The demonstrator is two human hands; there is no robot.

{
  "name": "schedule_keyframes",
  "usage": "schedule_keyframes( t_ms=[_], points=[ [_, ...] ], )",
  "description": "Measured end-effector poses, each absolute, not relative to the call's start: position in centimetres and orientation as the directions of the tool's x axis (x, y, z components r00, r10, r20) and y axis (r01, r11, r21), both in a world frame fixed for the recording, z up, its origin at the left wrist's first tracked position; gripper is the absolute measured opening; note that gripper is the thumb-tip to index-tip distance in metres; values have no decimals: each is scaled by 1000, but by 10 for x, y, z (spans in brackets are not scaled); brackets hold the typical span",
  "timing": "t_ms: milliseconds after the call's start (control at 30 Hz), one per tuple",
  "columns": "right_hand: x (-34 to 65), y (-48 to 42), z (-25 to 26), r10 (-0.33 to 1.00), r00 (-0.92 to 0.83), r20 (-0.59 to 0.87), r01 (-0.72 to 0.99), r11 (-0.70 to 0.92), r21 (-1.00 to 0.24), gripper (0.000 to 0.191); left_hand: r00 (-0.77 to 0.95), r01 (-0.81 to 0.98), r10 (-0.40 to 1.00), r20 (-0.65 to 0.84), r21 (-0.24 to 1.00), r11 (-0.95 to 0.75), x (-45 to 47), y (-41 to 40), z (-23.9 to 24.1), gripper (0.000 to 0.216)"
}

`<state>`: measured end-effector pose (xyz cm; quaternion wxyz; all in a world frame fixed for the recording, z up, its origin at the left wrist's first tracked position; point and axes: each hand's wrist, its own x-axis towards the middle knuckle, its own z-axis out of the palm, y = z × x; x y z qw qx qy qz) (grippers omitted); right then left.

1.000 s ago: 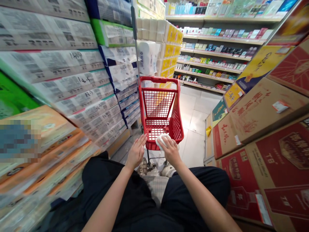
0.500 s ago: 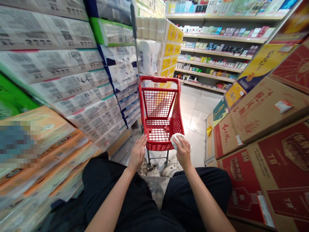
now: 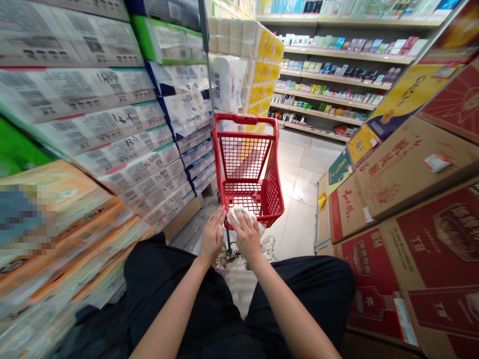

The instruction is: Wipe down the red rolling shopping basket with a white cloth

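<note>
A red plastic shopping cart [image 3: 279, 194] with mesh sides stands in front of my knees. My right hand [image 3: 246, 234] presses a bunched white cloth [image 3: 236, 213] against the near rim, close to the left corner, with the fingers curled over it. Just left of it, my left hand [image 3: 212, 236] lies with fingers stretched out, their tips touching the cart's near left corner. Part of the near rim is hidden behind my right hand and the cloth.
Stacked tissue packs [image 3: 123, 119] rise close on my left, with orange packs [image 3: 93, 229] lower down. Cardboard cartons [image 3: 404, 169] line the right side. Beyond the tiled floor [image 3: 299, 174] stand shelves [image 3: 337, 77] of small boxes. A thin metal pole [image 3: 208, 75] stands behind the cart's left side.
My right hand has slid left with the cloth along the near rim, from the right corner to beside my left hand. My left hand stays at the left corner.
</note>
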<state>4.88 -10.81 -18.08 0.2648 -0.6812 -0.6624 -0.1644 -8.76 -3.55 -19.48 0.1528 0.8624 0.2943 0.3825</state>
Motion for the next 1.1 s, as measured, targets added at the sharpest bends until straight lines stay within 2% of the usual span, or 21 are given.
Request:
schedule_keyframes(
  t_ms=[233,333,400,467,533,600,833,1000,1100],
  points=[
    [165,-156,-178,795,8,606,998,30,-51,48,569,414,600,562,434,-800,-90,-32,-194,55],
    [185,-162,-176,786,-25,618,997,62,-39,48,587,417,575,569,396,-818,-91,-30,-195,56],
    [178,-160,-179,743,35,669,994,43,-99,47,597,423,565,569,374,-825,-93,-30,-195,56],
    [158,-156,-184,676,171,717,979,-35,-200,47,608,432,554,569,348,-832,-93,-30,-194,57],
    [130,-150,-188,620,289,729,953,-114,-280,46,615,443,543,572,319,-838,-93,-30,-193,57],
    [100,-141,-188,622,321,714,942,-131,-309,46,620,450,534,575,296,-842,-93,-31,-193,59],
    [38,-107,-176,780,188,597,963,-28,-267,44,625,511,560,544,257,-820,-92,-33,-199,61],
    [64,-117,-181,778,4,628,988,95,-124,48,636,533,573,517,242,-811,-92,-36,-197,62],
    [103,-135,-184,757,-33,652,991,111,-80,47,634,536,578,514,246,-808,-92,-37,-195,63]
  ],
)
